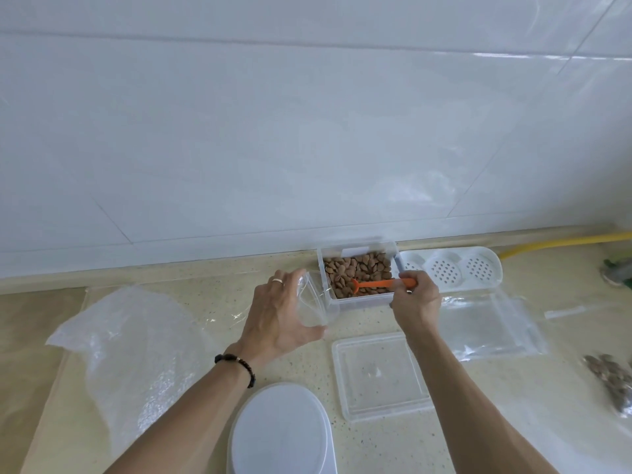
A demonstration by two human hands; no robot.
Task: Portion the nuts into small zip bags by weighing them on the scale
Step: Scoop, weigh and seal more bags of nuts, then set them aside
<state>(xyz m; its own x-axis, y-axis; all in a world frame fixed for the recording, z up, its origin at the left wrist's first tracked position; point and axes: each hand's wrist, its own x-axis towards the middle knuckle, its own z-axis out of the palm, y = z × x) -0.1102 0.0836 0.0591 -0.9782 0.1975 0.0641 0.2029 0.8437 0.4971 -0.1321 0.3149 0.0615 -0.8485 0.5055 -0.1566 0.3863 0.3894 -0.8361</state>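
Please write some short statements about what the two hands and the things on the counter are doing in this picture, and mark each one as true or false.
1. The right hand holds an orange scoop in the container of nuts. True.
2. The left hand is empty. False: it holds a small clear zip bag.
3. The clear lid lies on the counter, off the container. True.
4. A bag of nuts sits on the white scale. False: nothing lies on the scale.
5. The zip bag is left of the container. True.
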